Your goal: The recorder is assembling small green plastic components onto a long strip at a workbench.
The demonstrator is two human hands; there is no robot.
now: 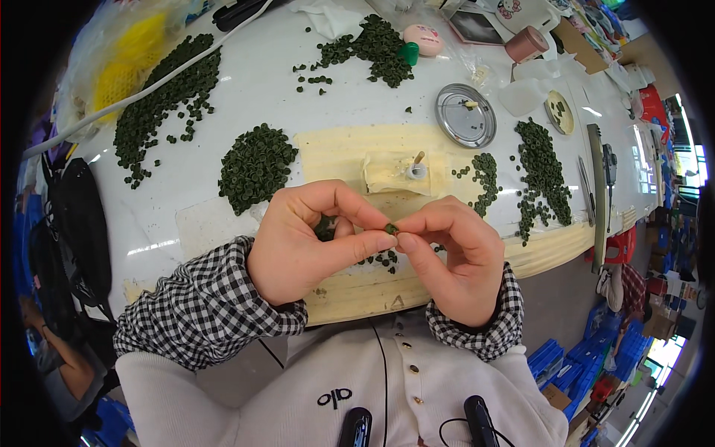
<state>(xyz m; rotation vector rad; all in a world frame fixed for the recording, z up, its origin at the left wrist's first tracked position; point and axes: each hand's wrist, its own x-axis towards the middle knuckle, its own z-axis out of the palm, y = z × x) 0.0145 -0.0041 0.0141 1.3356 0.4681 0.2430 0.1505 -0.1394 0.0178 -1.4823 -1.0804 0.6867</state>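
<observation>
From the head, 1 fisheye view looks down closely over the worktable [257, 89].

White glossy table [417, 100], cream sheeting [328, 145] along its near middle. Heaps of small dark-green pieces [257, 167] lie left, far-centre and right, some scattered loose. Cream-wrapped block [377, 173] sits mid-sheet. Beyond its right: round metal dish [462, 127]. Farther right: small cream dish [568, 120], slim metal tweezers [586, 190]. Far side: pink egg-shaped container [424, 39].
</observation>
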